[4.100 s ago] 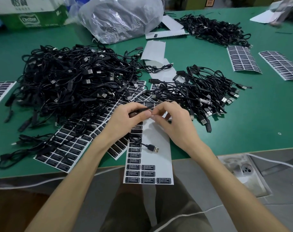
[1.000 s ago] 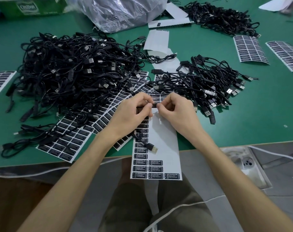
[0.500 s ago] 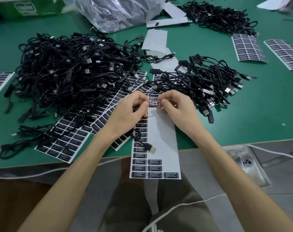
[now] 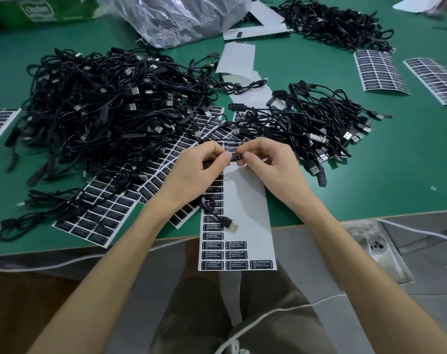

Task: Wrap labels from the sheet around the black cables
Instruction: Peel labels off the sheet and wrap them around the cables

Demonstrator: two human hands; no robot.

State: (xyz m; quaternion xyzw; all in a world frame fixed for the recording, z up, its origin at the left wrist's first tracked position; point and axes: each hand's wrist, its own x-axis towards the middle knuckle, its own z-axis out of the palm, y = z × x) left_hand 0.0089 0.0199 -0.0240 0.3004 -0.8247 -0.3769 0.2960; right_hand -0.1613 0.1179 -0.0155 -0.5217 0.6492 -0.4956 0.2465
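My left hand [image 4: 199, 172] grips the small black block of a black cable [image 4: 218, 215], whose USB plug trails down onto the label sheet [image 4: 245, 208]. My right hand [image 4: 270, 167] pinches the black label [image 4: 233, 155] that lies around that block, thumb and forefinger meeting my left thumb over it. The sheet is mostly bare white backing, with black labels left down its left column and at its bottom, and it hangs over the table's front edge.
A big heap of black cables [image 4: 110, 111] lies at the left and a smaller heap [image 4: 319, 123] at the right. More label sheets [image 4: 99, 213] lie under the left heap and at the far right [image 4: 378, 71]. A plastic bag [image 4: 181, 16] sits behind.
Both hands have stayed together over the top of the sheet, shifting slightly. The label, held flat between the fingers before, now sits tighter around the cable's block.
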